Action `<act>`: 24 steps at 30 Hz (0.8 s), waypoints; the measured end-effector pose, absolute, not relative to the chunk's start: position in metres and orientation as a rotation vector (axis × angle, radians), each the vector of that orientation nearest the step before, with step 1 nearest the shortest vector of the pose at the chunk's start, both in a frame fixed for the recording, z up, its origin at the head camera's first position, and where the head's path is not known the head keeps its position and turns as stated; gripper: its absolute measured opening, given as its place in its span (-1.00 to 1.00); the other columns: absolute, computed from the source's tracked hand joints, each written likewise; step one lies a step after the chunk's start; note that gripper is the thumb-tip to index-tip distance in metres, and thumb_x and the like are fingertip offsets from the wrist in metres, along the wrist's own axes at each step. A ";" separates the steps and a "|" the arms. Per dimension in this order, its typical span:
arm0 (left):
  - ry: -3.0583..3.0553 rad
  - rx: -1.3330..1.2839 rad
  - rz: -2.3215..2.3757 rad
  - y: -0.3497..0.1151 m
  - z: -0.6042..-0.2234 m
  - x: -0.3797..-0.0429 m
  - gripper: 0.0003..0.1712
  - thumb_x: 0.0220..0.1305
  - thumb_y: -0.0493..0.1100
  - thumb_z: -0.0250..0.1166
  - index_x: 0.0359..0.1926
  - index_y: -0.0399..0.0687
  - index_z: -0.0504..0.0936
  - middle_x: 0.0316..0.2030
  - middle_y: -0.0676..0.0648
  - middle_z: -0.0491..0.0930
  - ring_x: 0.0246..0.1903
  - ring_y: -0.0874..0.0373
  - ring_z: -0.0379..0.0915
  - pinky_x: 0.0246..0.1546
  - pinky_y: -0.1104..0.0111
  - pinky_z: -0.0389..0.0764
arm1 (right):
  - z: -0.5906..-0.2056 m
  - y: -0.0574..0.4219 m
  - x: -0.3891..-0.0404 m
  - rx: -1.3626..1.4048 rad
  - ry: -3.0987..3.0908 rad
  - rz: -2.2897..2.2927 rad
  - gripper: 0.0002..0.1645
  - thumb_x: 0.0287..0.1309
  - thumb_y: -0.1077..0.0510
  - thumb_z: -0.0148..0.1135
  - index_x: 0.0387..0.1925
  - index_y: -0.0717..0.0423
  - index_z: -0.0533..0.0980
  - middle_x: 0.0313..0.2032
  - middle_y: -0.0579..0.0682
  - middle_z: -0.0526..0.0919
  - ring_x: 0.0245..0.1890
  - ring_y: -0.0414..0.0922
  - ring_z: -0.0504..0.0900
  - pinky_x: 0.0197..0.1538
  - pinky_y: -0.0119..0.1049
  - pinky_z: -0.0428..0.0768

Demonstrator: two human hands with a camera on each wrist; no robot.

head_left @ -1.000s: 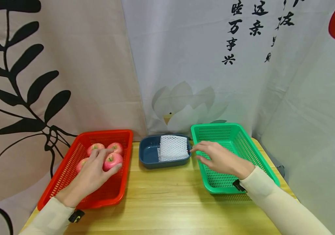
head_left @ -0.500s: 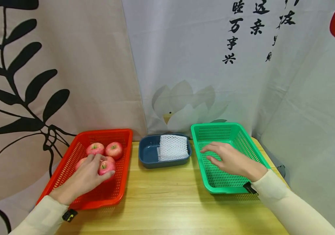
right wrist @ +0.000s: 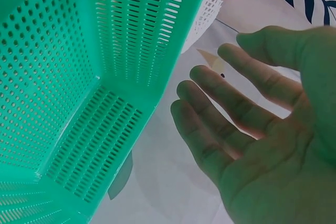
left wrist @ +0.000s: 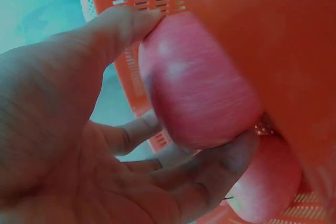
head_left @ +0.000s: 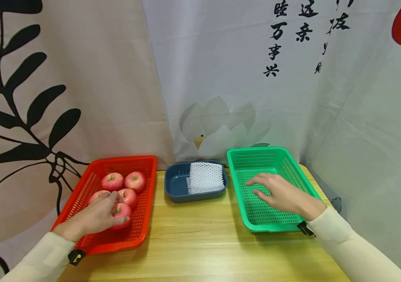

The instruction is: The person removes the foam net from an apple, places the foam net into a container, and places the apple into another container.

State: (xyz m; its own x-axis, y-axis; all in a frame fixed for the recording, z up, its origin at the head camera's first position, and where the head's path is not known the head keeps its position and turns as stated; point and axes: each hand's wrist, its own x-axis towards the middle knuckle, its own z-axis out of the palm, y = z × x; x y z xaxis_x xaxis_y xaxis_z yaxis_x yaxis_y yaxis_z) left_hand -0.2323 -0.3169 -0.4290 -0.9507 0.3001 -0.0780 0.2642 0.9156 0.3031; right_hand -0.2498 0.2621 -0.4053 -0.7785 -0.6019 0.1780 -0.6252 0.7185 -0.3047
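Note:
My left hand (head_left: 96,217) is low in the red basket (head_left: 115,246), its thumb and fingers curled round a red apple (left wrist: 199,82). In the head view, part of that same apple shows at the hand's right side. Several other apples lie just beyond, among them a back-right apple (head_left: 135,181) and a back-left apple (head_left: 112,181). One more apple (left wrist: 268,182) shows below the held one in the left wrist view. Over the green basket (head_left: 249,227) hovers my right hand (head_left: 281,196). Its fingers are spread and relaxed, with nothing in them.
Between the two baskets stands a dark blue dish (head_left: 177,188) with white foam netting (head_left: 205,178) in it. All of them are on a wooden table (head_left: 193,243). A printed curtain (head_left: 214,78) hangs right behind.
My left hand has drawn the held apple toward me and leftward inside the red basket, uncovering another apple. My right hand has moved right, away from the dish and further over the green basket.

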 end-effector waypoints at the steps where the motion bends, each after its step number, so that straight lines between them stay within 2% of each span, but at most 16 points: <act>1: 2.938 0.451 0.449 -0.319 -0.429 -0.233 -0.15 0.32 0.11 0.73 0.24 -0.44 0.54 -0.19 -0.12 0.64 -0.05 -0.10 0.56 -0.08 0.05 0.72 | -0.406 0.263 -0.250 1.019 -2.850 0.543 -0.64 0.67 0.21 0.39 0.36 0.01 0.75 0.31 0.01 0.84 0.39 0.19 0.79 0.42 0.25 0.78; 6: 2.879 0.497 0.490 -0.327 -0.430 -0.233 -0.38 0.28 0.05 0.75 0.02 -0.21 0.57 -0.22 -0.05 0.55 -0.15 0.08 0.42 -0.21 0.30 0.49 | -0.410 0.266 -0.247 1.008 -2.862 0.553 -0.63 0.66 0.21 0.40 0.36 -0.01 0.75 0.32 -0.01 0.84 0.40 0.19 0.79 0.44 0.25 0.77; 11: 2.832 0.525 0.487 -0.332 -0.430 -0.234 -0.41 0.28 -0.03 0.78 0.03 -0.21 0.59 -0.17 -0.07 0.57 -0.17 0.10 0.43 -0.17 0.34 0.50 | -0.411 0.269 -0.245 0.994 -2.869 0.562 -0.64 0.67 0.19 0.41 0.36 -0.03 0.76 0.33 -0.01 0.83 0.41 0.20 0.78 0.43 0.26 0.77; 15: 2.806 0.565 0.470 -0.332 -0.429 -0.236 -0.41 0.25 -0.08 0.80 -0.01 -0.19 0.57 -0.20 -0.07 0.52 -0.22 0.11 0.38 -0.19 0.36 0.43 | -0.410 0.272 -0.244 0.981 -2.875 0.568 -0.63 0.67 0.19 0.41 0.37 -0.04 0.75 0.34 -0.01 0.83 0.41 0.21 0.77 0.43 0.27 0.77; 21: 2.795 0.581 0.411 -0.330 -0.426 -0.239 -0.40 0.24 -0.12 0.81 0.00 -0.19 0.55 -0.17 -0.07 0.61 -0.16 0.13 0.54 -0.15 0.37 0.59 | -0.414 0.274 -0.244 0.987 -2.876 0.582 -0.63 0.68 0.19 0.40 0.38 -0.03 0.75 0.34 -0.01 0.83 0.43 0.20 0.77 0.44 0.27 0.76; 24: 2.797 0.573 0.367 -0.328 -0.425 -0.239 -0.40 0.20 -0.19 0.82 -0.02 -0.18 0.54 -0.22 -0.05 0.58 -0.21 0.13 0.47 -0.18 0.36 0.54 | -0.417 0.275 -0.243 0.985 -2.879 0.579 -0.64 0.69 0.18 0.40 0.37 -0.04 0.75 0.34 -0.01 0.83 0.43 0.21 0.77 0.45 0.29 0.75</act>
